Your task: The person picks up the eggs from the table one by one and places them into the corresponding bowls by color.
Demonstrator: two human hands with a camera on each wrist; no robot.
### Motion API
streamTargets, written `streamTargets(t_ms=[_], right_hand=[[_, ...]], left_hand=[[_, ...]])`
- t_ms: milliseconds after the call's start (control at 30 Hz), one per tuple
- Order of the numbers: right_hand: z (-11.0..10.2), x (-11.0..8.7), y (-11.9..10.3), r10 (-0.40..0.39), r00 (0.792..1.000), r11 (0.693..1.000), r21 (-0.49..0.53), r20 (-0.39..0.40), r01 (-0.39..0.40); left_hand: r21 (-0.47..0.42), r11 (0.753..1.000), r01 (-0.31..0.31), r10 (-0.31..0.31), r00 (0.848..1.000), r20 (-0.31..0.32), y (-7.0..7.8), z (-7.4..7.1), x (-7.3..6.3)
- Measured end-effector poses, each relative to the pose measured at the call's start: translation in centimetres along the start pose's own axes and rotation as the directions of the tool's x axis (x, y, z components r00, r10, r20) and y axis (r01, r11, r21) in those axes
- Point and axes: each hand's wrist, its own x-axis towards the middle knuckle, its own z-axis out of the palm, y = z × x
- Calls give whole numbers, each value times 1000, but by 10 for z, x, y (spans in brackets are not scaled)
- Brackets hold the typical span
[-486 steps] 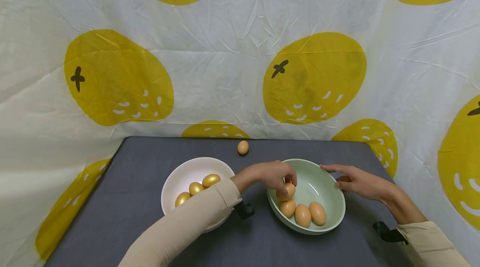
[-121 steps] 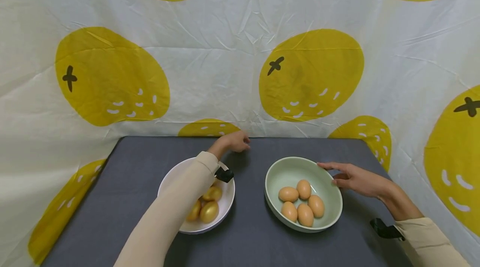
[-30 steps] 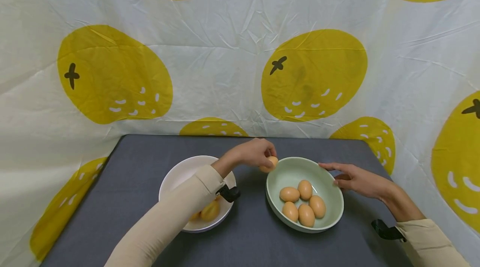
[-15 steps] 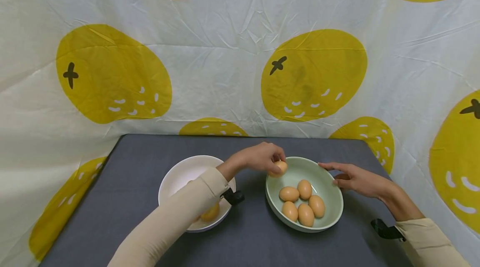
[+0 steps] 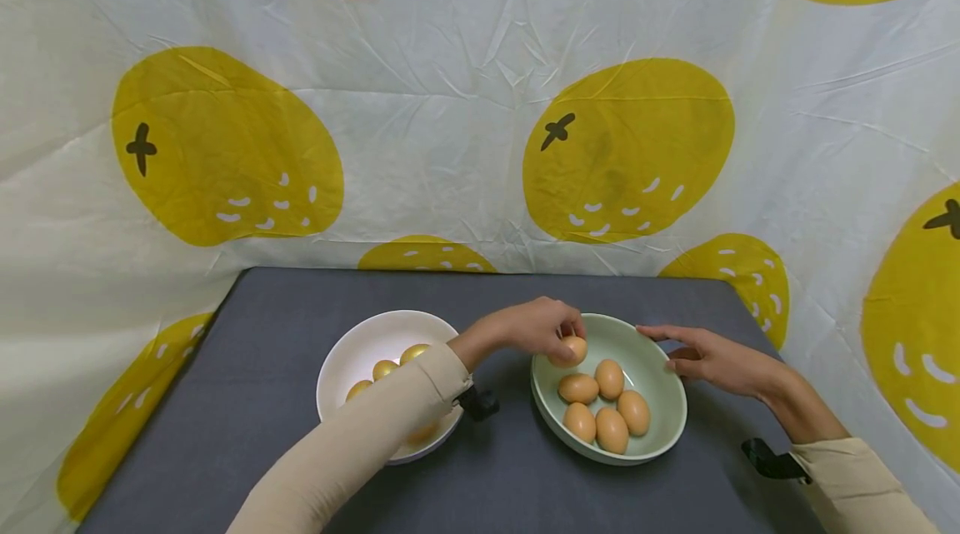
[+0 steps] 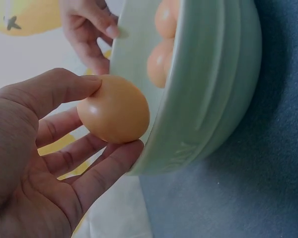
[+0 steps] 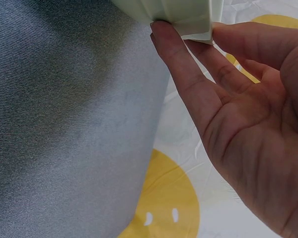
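Observation:
My left hand [image 5: 528, 327] pinches a brown egg [image 5: 572, 352] between thumb and fingertips, over the left side of the light green bowl [image 5: 622, 341]. In the left wrist view that held egg [image 6: 116, 110] is beside the bowl's rim, the thumb on one side and fingers on the other. Several more brown eggs [image 5: 611, 430] lie inside the bowl. My right hand [image 5: 720, 361] grips the bowl's right rim; the right wrist view has its thumb on one side of the rim [image 7: 201, 25] and fingers on the other.
A white bowl [image 5: 348, 359] with several golden eggs [image 5: 385, 369] stands left of the green one, partly hidden under my left sleeve. The dark grey table [image 5: 285, 309] ends at the back against a white cloth [image 5: 442, 151] printed with yellow fruit.
My left hand reached to the table's back, where a brown egg lay earlier, then carried an egg rightward and down over the green bowl. The right hand stays on the rim.

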Motion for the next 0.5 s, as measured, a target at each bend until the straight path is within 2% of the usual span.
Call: streamTargets(t_ms=[300, 500], right_hand=[[0, 0, 0, -8, 1000, 1000, -7, -2, 8], [0, -1, -1, -4, 1000, 1000, -2, -4, 4]], left_hand=[[14, 1000, -1, 0, 999, 45, 2, 12, 9], [63, 998, -18, 14, 998, 58, 3, 18, 13]])
